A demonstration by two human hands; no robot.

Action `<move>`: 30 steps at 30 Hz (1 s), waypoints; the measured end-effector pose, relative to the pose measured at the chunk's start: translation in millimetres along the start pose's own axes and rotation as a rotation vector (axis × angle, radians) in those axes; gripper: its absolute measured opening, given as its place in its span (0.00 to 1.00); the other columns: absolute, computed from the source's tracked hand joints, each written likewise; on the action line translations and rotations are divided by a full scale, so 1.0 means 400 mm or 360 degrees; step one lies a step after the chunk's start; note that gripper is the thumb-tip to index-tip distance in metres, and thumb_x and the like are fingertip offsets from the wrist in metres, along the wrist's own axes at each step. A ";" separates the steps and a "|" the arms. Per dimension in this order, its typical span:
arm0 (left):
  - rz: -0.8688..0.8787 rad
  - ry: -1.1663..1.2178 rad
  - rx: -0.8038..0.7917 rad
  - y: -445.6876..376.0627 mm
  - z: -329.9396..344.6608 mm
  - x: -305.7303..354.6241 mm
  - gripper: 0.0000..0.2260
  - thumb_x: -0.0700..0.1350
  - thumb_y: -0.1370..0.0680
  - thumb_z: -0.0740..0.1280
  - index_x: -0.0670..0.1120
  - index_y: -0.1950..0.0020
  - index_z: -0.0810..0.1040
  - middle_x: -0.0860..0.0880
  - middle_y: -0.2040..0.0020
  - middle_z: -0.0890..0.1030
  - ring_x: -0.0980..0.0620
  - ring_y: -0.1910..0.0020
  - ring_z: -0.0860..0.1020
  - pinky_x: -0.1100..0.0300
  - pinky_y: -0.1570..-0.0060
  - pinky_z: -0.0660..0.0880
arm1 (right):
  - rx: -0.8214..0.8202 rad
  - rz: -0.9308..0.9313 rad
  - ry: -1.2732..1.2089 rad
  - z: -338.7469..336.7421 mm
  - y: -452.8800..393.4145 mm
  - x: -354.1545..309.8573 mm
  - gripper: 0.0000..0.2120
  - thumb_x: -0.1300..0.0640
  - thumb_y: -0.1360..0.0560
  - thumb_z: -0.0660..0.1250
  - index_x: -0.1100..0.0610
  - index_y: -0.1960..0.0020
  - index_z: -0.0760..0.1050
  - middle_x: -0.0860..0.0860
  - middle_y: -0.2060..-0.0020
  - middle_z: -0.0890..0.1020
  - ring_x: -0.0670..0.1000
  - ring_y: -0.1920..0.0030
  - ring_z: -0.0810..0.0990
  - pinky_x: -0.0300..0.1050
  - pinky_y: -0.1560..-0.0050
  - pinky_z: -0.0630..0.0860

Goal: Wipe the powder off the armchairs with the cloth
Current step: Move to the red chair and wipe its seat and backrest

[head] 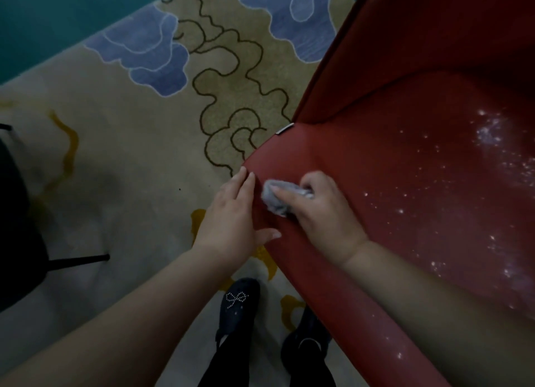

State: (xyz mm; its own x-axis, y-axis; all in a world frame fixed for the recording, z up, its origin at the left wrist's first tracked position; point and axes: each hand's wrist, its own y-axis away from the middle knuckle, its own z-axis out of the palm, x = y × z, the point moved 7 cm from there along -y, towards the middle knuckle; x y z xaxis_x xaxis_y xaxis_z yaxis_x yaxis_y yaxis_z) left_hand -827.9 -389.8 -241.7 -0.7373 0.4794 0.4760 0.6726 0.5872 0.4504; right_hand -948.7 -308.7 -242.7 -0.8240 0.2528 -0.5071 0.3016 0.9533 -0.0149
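Just below the middle of the frame, the grey cloth (277,197) sits bunched on the front corner of the red armchair (385,143). The right hand (321,213) grips it: the fingers (289,194) curl over the top of the wad, one fingertip lying across it, while the rest of the cloth bulges out to the left and below them. The cloth presses on the red upholstery near the seat's left edge.

Immediately left of the cloth, the left hand (234,213) rests flat on the armchair's corner, fingers straight and close together, the thumb spread out toward the lower right onto the red surface. It lies just beside the cloth; whether they touch cannot be told.

White powder (489,143) speckles the seat toward the right of the frame, thickest at the right edge and thinning toward the hands.

Beneath the chair spreads a beige rug (139,143) with blue cloud shapes and dark wavy outlines. At the bottom centre stand dark shoes (238,305), the left one with a beaded bow. A dark piece of furniture (17,227) occupies the left edge.
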 end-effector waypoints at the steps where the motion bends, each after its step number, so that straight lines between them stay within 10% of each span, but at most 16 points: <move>1: 0.0030 -0.0036 -0.0004 0.000 -0.001 0.004 0.49 0.60 0.32 0.73 0.47 0.21 0.49 0.50 0.21 0.47 0.51 0.23 0.48 0.58 0.26 0.48 | -0.0005 0.0036 0.0014 -0.023 0.016 0.030 0.31 0.35 0.21 0.47 0.55 0.43 0.80 0.52 0.56 0.71 0.50 0.55 0.69 0.42 0.56 0.66; 6: 0.0074 -0.0110 0.0034 -0.022 -0.004 0.043 0.49 0.60 0.32 0.73 0.46 0.21 0.49 0.50 0.21 0.48 0.50 0.23 0.47 0.57 0.25 0.46 | 0.0450 0.0570 -0.0004 -0.130 -0.019 0.175 0.17 0.59 0.24 0.62 0.50 0.37 0.78 0.54 0.52 0.69 0.58 0.54 0.73 0.44 0.51 0.70; 13: 0.0113 -0.0129 0.0088 -0.037 0.001 0.055 0.39 0.46 0.25 0.70 0.46 0.21 0.50 0.50 0.21 0.48 0.50 0.23 0.47 0.58 0.25 0.45 | 0.0113 0.0167 0.0198 -0.054 0.111 0.080 0.18 0.36 0.25 0.63 0.51 0.58 0.75 0.47 0.63 0.72 0.45 0.62 0.70 0.40 0.60 0.67; 18: 0.0050 -0.0103 0.0120 -0.031 0.005 0.051 0.41 0.45 0.27 0.73 0.45 0.22 0.53 0.49 0.21 0.51 0.49 0.23 0.50 0.58 0.25 0.47 | 0.0331 0.0376 0.0001 -0.122 0.039 0.159 0.17 0.53 0.23 0.57 0.51 0.39 0.79 0.53 0.56 0.70 0.52 0.58 0.71 0.46 0.57 0.71; 21: -0.0060 -0.0042 0.0155 -0.033 0.005 0.037 0.42 0.45 0.29 0.75 0.45 0.22 0.54 0.48 0.22 0.52 0.48 0.24 0.51 0.57 0.26 0.49 | 0.0399 0.0720 -0.0287 -0.076 -0.072 0.142 0.19 0.46 0.24 0.55 0.50 0.41 0.78 0.43 0.57 0.67 0.39 0.58 0.64 0.40 0.53 0.68; 27: -0.0171 0.0001 0.0138 -0.018 0.001 0.017 0.43 0.50 0.30 0.75 0.45 0.22 0.54 0.49 0.22 0.53 0.50 0.24 0.53 0.60 0.28 0.51 | 0.0028 0.0063 -0.0196 -0.031 -0.007 0.003 0.14 0.38 0.25 0.64 0.49 0.55 0.69 0.45 0.57 0.72 0.44 0.58 0.68 0.39 0.57 0.63; 30: -0.0115 -0.0045 0.0134 -0.018 -0.004 0.047 0.44 0.54 0.29 0.74 0.45 0.21 0.52 0.49 0.22 0.52 0.49 0.24 0.51 0.56 0.26 0.51 | 0.0324 0.0364 0.0018 -0.133 0.031 0.176 0.18 0.37 0.29 0.67 0.52 0.61 0.72 0.45 0.65 0.70 0.45 0.64 0.69 0.37 0.63 0.64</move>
State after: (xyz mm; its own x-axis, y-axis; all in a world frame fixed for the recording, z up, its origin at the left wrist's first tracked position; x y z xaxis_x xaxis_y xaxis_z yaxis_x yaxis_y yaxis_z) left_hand -846.4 -386.2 -234.7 -0.7860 0.4515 0.4224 0.6108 0.6729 0.4173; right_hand -1028.4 -270.4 -232.9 -0.7285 0.4601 -0.5075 0.5691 0.8189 -0.0746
